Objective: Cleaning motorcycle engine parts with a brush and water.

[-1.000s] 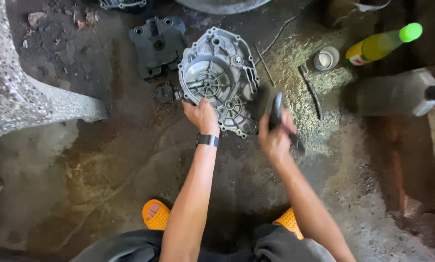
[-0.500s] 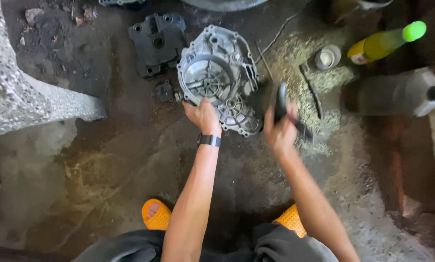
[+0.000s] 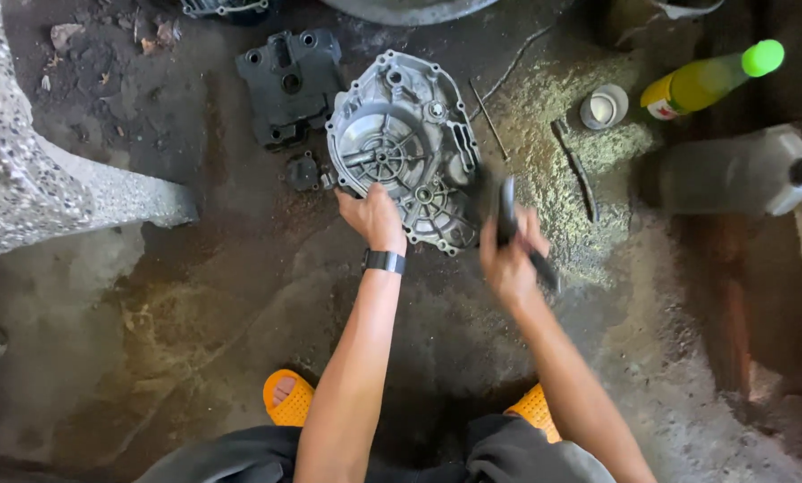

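Observation:
A grey cast-metal engine cover [image 3: 401, 148] lies open side up on the dirty concrete floor. My left hand [image 3: 371, 217], with a black band on the wrist, grips its near edge. My right hand [image 3: 508, 255] is just right of the cover, closed around a dark, blurred tool [image 3: 508, 210] that looks like a brush; its head is next to the cover's right edge.
A black engine part [image 3: 289, 80] and a small dark piece [image 3: 302, 170] lie left of the cover. A yellow bottle with a green cap [image 3: 709, 79], a grey jug [image 3: 736, 170], a small white cup [image 3: 602, 105] and thin rods [image 3: 575, 170] are at right. A stone bench leg [image 3: 52, 179] stands at left.
My right hand with the dark tool moved right and up away from the cover, then came back left and down beside it. My left hand stays on the cover.

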